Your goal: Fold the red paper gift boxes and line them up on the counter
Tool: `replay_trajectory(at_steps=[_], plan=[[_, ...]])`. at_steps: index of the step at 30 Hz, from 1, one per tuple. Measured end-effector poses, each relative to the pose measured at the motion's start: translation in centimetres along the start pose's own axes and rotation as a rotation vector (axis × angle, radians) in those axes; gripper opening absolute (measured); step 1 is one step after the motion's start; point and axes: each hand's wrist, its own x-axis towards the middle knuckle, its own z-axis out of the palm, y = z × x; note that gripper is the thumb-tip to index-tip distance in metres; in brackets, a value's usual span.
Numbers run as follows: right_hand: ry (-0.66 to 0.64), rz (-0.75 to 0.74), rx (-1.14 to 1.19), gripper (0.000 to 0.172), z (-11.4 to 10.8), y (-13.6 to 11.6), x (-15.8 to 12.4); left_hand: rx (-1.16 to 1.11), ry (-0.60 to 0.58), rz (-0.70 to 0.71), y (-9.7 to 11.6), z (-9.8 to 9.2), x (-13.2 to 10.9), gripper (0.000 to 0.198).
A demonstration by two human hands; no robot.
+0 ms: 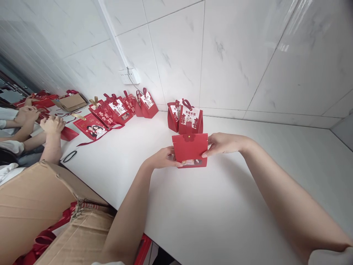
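Observation:
A red paper gift box [190, 149] with a small flower clasp near its top stands on the white table [209, 213]. My left hand [162, 158] grips its lower left corner, fingers curled round the edge. My right hand [223, 143] pinches its upper right corner. Something pale shows through a window at the box's bottom. Just behind it stand two finished red boxes [186, 117] with ribbon handles and printed labels.
Several more red boxes [121, 106] line the tiled wall to the left. Other people's hands [52, 125] work at the far left. An open cardboard carton [49, 213] with red ribbons sits at the near left edge. A black band [70, 156] lies on the table.

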Motion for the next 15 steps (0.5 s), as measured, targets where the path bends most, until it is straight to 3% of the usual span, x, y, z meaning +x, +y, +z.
replay_trajectory(at_steps=[3, 6, 12, 15], plan=[[-0.259, 0.1, 0.17, 0.036, -0.1, -0.1, 0.1, -0.023, -0.038, -0.053, -0.2, -0.3, -0.1, 0.048], [-0.356, 0.186, 0.207, 0.047, 0.2, -0.2, 0.4, -0.026, -0.069, -0.127, -0.3, -0.6, -0.1, 0.041], [-0.381, 0.214, 0.173, 0.051, 1.4, 0.0, 0.9, -0.056, -0.112, -0.148, -0.3, -0.8, -0.3, 0.034], [-0.346, 0.207, 0.175, 0.05, 1.6, 0.2, 0.9, -0.074, -0.113, -0.145, -0.4, -0.8, -0.4, 0.042]])
